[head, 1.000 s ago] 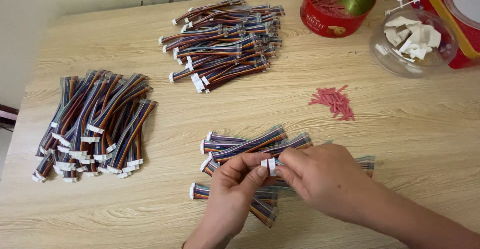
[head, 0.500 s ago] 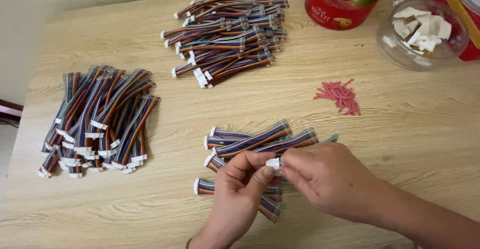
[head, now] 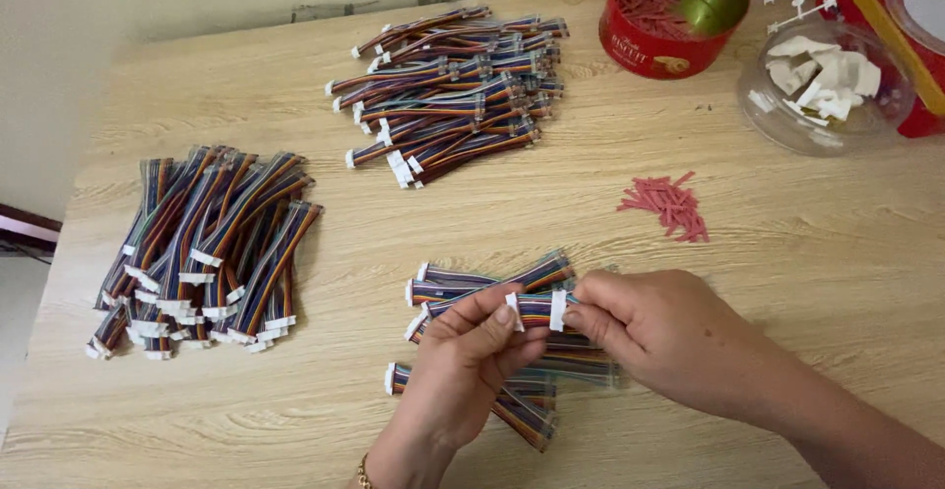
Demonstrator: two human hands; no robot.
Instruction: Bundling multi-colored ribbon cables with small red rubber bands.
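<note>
My left hand [head: 463, 371] and my right hand [head: 669, 336] meet over the front middle of a wooden table [head: 551, 213]. Between their fingertips they pinch a short multicoloured ribbon cable [head: 536, 310] with white connectors; the left fingers hold one white end, the right fingers the other. Under and around the hands lies a small loose heap of the same cables [head: 492, 287]. Part of that heap is hidden by my hands.
A large pile of cables [head: 202, 243] lies at the left, another [head: 453, 91] at the back middle. A red round tin [head: 674, 17] holds red ties and a green lid. Loose red ties [head: 669, 206] and a clear bowl of white connectors [head: 822, 86] sit right.
The two white connector ends between my fingertips have come a little apart, with coloured wires showing between them. The hands stayed over the small heap.
</note>
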